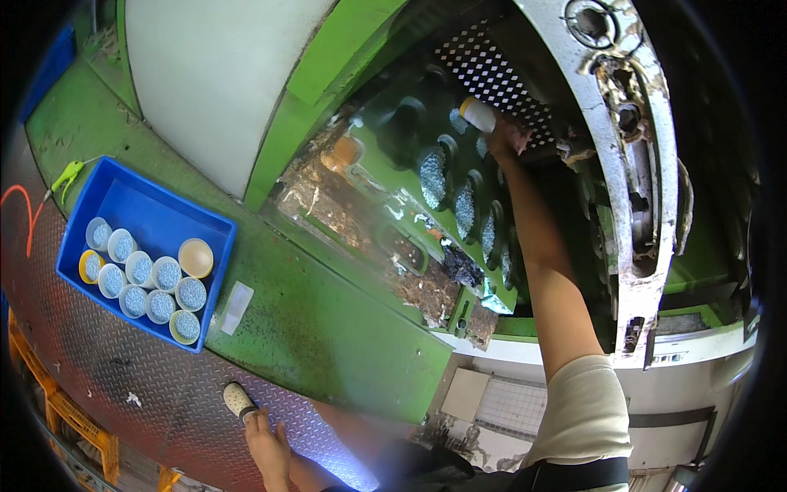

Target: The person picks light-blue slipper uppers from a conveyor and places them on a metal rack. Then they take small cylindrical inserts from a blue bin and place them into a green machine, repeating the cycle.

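My right arm reaches into a green machine. At its end, my right hand (510, 138) is closed around a white cup with a yellow end (478, 115), which is tilted on its side. Beneath and beside the cup lies a green mould plate (392, 176) with oval cavities. Light blue pellets (432, 177) fill several of these cavities; others look dark. What the cup contains is hidden from here. Low in the picture, my left hand (266, 447) hangs over the patterned metal floor with its fingers loosely stretched, holding nothing visible.
On the green ledge at left, a blue tray (152, 176) holds several cups of pellets and one beige-looking cup (196, 257). A yellow-green air gun (69, 176) lies beyond it. A worn pale metal arm (611, 164) curves close by my right arm. Dirty residue (385, 262) covers the plate's near edge.
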Demonstrator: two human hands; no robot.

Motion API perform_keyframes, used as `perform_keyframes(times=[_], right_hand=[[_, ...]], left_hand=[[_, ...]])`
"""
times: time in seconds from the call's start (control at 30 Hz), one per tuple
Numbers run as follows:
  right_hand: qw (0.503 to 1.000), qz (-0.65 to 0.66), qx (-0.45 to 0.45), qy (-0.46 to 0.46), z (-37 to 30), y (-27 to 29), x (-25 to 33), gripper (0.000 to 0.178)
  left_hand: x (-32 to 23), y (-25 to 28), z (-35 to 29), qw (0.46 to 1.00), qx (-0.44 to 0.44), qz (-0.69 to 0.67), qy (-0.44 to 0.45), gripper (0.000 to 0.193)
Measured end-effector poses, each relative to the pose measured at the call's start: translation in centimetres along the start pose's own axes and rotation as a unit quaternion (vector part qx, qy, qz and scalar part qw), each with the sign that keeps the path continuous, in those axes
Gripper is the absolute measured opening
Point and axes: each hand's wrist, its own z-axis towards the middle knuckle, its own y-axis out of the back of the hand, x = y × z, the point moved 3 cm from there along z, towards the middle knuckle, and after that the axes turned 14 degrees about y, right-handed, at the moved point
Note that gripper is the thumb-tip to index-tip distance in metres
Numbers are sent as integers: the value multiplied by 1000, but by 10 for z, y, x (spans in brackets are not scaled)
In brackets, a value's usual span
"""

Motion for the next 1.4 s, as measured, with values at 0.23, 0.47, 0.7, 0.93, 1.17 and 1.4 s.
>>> perform_keyframes(times=[0.23,0.47,0.7,0.93,1.17,1.4], right_hand=[[998,-34,-58,21,-13,7,-9,61],[989,71,-30,-125,-97,63,-19,76],[790,605,-37,-91,-311,227,46,77],[648,741,151,86,-479,445,80,69],[776,408,-344,-335,-517,410,-224,38],[809,181,-359,-429,-532,288,-391,49]], left_hand=[[14,12,5,998,65,14,6,45],[14,53,6,998,54,-12,-7,42],[-75,97,-19,975,135,-119,-126,46],[-196,132,-126,853,365,-362,-86,60],[-159,177,-157,934,277,-175,-140,63],[-98,187,-178,961,63,-258,-75,61]])
